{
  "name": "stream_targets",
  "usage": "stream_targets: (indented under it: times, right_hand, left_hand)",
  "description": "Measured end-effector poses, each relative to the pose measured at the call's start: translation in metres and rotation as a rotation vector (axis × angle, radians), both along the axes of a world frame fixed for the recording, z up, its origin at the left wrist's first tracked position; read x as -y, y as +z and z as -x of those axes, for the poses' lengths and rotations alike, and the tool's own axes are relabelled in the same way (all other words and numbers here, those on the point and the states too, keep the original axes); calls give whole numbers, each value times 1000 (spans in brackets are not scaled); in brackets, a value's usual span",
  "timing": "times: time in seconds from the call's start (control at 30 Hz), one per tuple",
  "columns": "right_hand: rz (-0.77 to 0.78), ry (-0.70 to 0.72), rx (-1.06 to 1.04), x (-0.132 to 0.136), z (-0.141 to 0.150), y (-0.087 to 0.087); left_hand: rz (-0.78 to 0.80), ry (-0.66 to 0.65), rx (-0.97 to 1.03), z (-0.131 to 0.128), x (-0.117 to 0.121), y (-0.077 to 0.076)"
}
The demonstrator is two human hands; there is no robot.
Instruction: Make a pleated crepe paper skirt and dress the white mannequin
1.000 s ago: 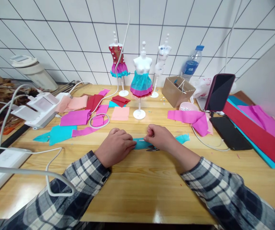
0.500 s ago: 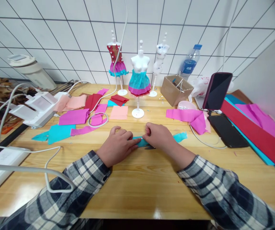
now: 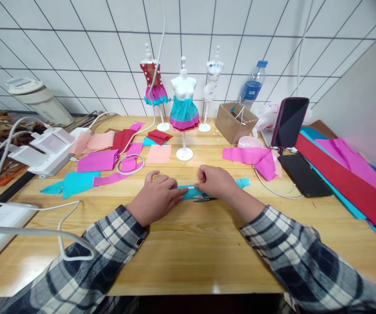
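A narrow teal crepe paper strip (image 3: pixel 188 193) lies flat across the table in front of me, its far end (image 3: pixel 243 182) showing past my right wrist. My left hand (image 3: pixel 157 194) rests on its left part, fingers stretched out and the index fingertip pressing down. Along the strip runs a thin piece of white tape (image 3: pixel 193 187). My right hand (image 3: pixel 216 182) is closed in a pinch at the tape's right end; its fingertips are partly hidden. Small dark-bladed scissors (image 3: pixel 203 199) lie under the right hand, handles hidden. Beyond stands a white mini mannequin (image 3: pixel 183 88) in a layered paper skirt (image 3: pixel 184 112).
Two more mannequins (image 3: pixel 155 78) stand behind. Folded crepe paper (image 3: pixel 98 161) lies left, beside a cable and power strip (image 3: pixel 49 162). A cardboard box (image 3: pixel 235 124), bottle (image 3: pixel 253 87), upright phone (image 3: pixel 290 122), dark flat device (image 3: pixel 307 174) and long paper sheets (image 3: pixel 348 185) are right.
The camera view has shifted slightly, so everything sits a little further left. More of the scissors shows below my right hand. Both hands keep nearly the same place on the strip.
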State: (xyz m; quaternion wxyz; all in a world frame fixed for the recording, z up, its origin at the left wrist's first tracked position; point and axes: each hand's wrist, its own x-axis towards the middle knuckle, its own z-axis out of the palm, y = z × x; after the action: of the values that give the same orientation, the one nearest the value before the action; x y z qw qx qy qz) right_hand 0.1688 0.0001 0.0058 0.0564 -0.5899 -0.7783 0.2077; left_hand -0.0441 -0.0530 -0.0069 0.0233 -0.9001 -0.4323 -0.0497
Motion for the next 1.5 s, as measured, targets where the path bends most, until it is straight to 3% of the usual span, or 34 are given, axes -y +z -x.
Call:
stream_targets:
  times: [0.27,0.53,0.67,0.77,0.83,0.87,1.07,1.17,1.3,1.4,1.5]
  right_hand:
    - [-6,21,45,1,1,-4]
    - [28,-52,89,-13,-23,-8]
    - [-22,-22,19,-9,-27,-4]
    - [-99,104,-84,7,-35,4]
    - [-104,305,-128,22,-43,5]
    - [-108,341,-97,29,-47,4]
    - [-144,362,-54,46,-61,2]
    - [-176,209,-157,38,-66,6]
    - [1,-140,-292,27,-66,2]
    - [35,-167,-223,25,-63,-4]
    - [-102,-196,-122,32,-56,-5]
  left_hand:
    - [18,8,10,0,0,1]
    - [4,-2,28,2,-1,-1]
    - [18,-9,7,4,-2,-2]
    - [44,-2,14,6,-2,-3]
    - [62,-2,29,8,-2,-4]
    - [68,-4,35,8,-2,-4]
    - [101,7,51,10,-3,-6]
    - [114,7,65,10,-3,-6]
    - [101,7,95,5,0,-4]
    - [97,20,112,2,2,-2]
    - [127,50,170,0,4,-1]
